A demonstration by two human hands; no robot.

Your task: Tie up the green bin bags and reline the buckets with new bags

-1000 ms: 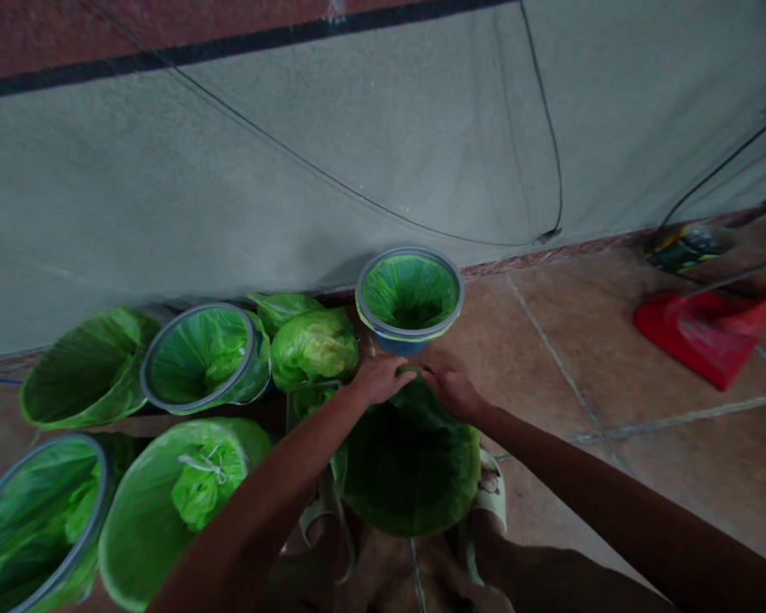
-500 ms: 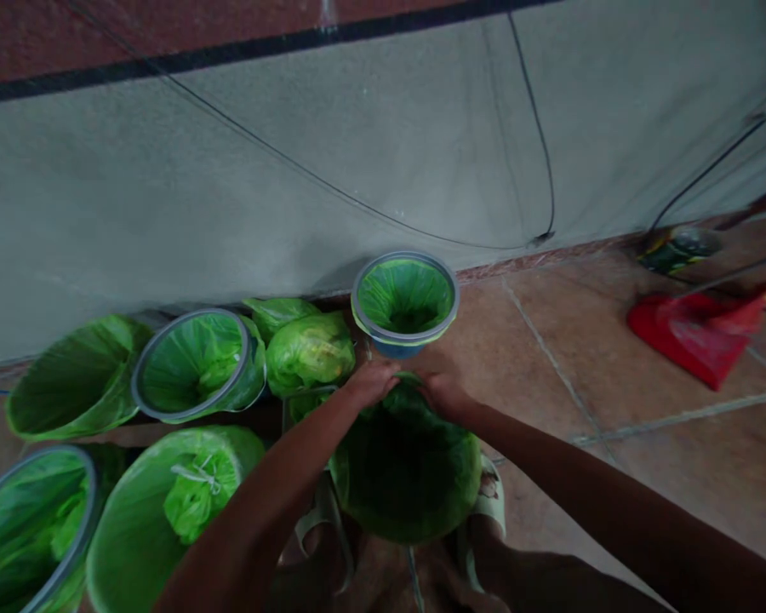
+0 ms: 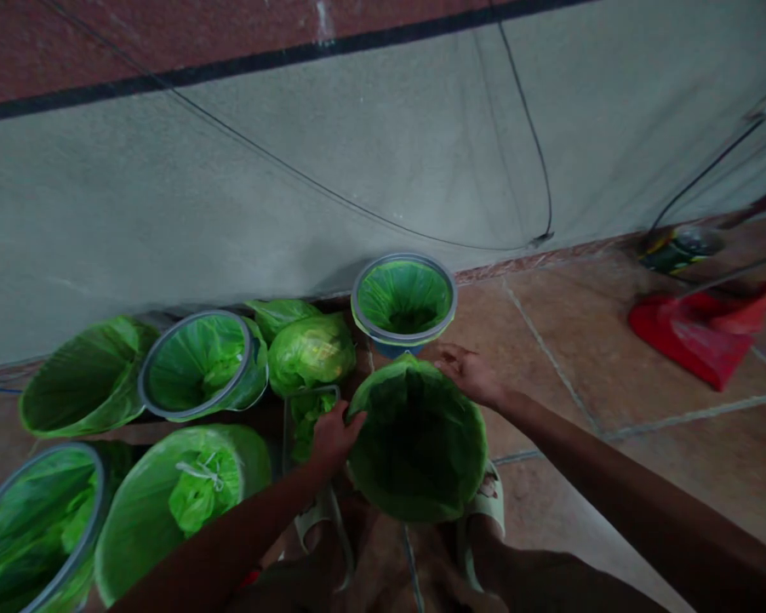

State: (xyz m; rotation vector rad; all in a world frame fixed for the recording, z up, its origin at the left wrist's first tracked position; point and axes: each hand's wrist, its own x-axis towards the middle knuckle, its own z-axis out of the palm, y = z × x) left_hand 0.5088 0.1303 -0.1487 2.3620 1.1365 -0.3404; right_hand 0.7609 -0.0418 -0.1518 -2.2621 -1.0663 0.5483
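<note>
A small bin lined with a green plastic bag (image 3: 418, 443) stands on the floor between my feet. My left hand (image 3: 333, 436) grips the bag's edge at the bin's left rim, fingers closed. On the far right rim my right hand (image 3: 469, 373) pinches the bag's edge. Just beyond stands a blue bin with a grey ring and green liner (image 3: 404, 302), against the wall.
Several more green-lined bins (image 3: 197, 370) and tied green bags (image 3: 311, 351) crowd the floor at left along the grey wall. A red dustpan (image 3: 699, 339) lies at right on the brown tiles. Black cables hang across the wall. My sandals show at the bottom.
Both hands were together at the bin's far rim. My left hand has slid down to the left rim and my right stayed at the far right, spreading the bag over the rim.
</note>
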